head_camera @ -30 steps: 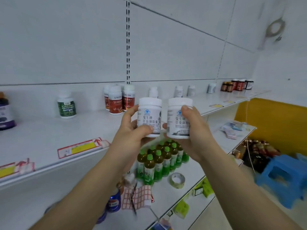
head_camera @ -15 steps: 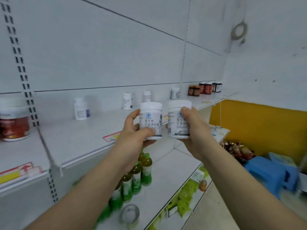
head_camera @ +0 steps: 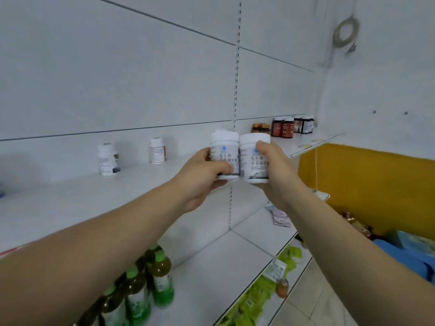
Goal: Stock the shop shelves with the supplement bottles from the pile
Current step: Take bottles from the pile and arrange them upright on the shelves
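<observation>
Head view: the left hand (head_camera: 200,177) grips one white bottle (head_camera: 224,158), and the right hand (head_camera: 274,175) grips another (head_camera: 255,161). The two touch side by side, upright, above the shelf (head_camera: 70,208) edge. Carrying step; next, probably setting both down on bare shelf.

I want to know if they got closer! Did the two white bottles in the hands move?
Yes. The two white bottles moved right along the shelf, toward the dark jars at its end, and now touch.
</observation>
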`<state>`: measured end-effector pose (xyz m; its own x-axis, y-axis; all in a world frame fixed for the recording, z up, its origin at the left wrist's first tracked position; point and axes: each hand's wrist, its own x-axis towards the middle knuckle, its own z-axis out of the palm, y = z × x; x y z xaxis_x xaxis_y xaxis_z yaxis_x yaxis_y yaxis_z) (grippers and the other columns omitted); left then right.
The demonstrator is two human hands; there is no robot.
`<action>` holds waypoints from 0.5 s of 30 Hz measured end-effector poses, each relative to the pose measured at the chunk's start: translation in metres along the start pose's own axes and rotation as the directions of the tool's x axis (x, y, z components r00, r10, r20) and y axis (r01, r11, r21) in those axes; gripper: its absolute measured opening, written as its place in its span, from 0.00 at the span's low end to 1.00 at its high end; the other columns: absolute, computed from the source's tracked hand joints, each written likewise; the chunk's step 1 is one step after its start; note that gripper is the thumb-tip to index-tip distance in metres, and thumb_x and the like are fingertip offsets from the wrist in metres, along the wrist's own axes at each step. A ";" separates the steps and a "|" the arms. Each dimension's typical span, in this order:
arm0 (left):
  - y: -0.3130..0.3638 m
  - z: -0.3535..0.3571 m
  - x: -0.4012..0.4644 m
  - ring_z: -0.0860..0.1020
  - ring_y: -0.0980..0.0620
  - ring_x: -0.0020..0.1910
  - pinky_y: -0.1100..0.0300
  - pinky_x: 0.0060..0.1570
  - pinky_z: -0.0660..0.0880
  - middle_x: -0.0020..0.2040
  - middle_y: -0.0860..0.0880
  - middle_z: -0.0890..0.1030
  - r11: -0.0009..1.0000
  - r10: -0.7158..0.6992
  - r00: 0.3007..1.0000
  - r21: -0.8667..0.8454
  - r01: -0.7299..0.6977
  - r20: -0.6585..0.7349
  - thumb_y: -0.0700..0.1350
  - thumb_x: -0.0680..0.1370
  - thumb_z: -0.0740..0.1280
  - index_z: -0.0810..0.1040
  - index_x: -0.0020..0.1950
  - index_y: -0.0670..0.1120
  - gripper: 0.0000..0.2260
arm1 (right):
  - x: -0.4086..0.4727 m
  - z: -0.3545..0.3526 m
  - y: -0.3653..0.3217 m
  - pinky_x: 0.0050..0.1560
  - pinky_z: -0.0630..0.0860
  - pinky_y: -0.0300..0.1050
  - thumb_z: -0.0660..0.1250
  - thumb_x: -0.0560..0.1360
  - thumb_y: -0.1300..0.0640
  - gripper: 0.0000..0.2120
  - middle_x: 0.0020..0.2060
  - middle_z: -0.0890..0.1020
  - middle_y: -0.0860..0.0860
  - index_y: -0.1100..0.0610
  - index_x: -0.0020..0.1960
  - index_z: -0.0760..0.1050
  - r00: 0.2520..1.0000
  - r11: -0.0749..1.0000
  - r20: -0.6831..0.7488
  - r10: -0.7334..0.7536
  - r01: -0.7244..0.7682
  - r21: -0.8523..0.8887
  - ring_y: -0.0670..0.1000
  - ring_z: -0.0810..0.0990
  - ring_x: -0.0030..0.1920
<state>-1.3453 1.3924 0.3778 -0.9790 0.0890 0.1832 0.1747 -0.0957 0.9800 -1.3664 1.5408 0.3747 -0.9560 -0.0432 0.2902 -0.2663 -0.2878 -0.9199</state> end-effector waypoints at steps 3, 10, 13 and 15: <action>-0.007 -0.003 0.058 0.78 0.51 0.44 0.55 0.51 0.73 0.50 0.46 0.80 0.993 0.011 1.000 0.120 -0.009 -0.022 0.31 0.72 0.68 0.73 0.58 0.45 0.18 | 0.059 -0.017 0.016 0.42 0.79 0.49 0.59 0.79 0.53 0.08 0.50 0.81 0.56 0.52 0.56 0.73 1.000 1.000 0.000 0.020 -0.020 0.014 0.54 0.81 0.45; -0.034 -0.014 0.187 0.80 0.48 0.51 0.53 0.52 0.78 0.53 0.45 0.79 0.937 -0.024 0.995 0.345 0.057 -0.100 0.33 0.68 0.73 0.66 0.64 0.44 0.28 | 0.201 -0.056 0.050 0.52 0.78 0.53 0.63 0.78 0.55 0.05 0.51 0.82 0.53 0.49 0.53 0.74 0.997 0.990 0.077 -0.010 0.021 -0.138 0.53 0.81 0.49; -0.046 -0.013 0.229 0.79 0.49 0.50 0.54 0.49 0.79 0.53 0.46 0.78 0.886 -0.048 0.989 0.451 0.108 -0.142 0.35 0.66 0.75 0.62 0.67 0.46 0.34 | 0.252 -0.070 0.058 0.51 0.80 0.53 0.66 0.76 0.55 0.09 0.50 0.83 0.53 0.51 0.56 0.74 0.991 0.980 0.135 0.016 0.011 -0.200 0.53 0.83 0.48; -0.051 -0.011 0.248 0.79 0.49 0.49 0.54 0.52 0.77 0.51 0.48 0.77 0.860 -0.059 0.983 0.492 0.138 -0.171 0.35 0.67 0.75 0.55 0.71 0.50 0.40 | 0.283 -0.076 0.062 0.50 0.81 0.53 0.68 0.75 0.55 0.11 0.50 0.82 0.53 0.52 0.57 0.74 0.985 0.973 0.168 0.045 -0.005 -0.229 0.52 0.83 0.47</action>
<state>-1.5985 1.4088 0.3724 -0.9912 -0.0764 0.1085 0.0670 0.4178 0.9060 -1.6628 1.5831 0.3799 -0.9328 -0.2158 0.2887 -0.2822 -0.0611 -0.9574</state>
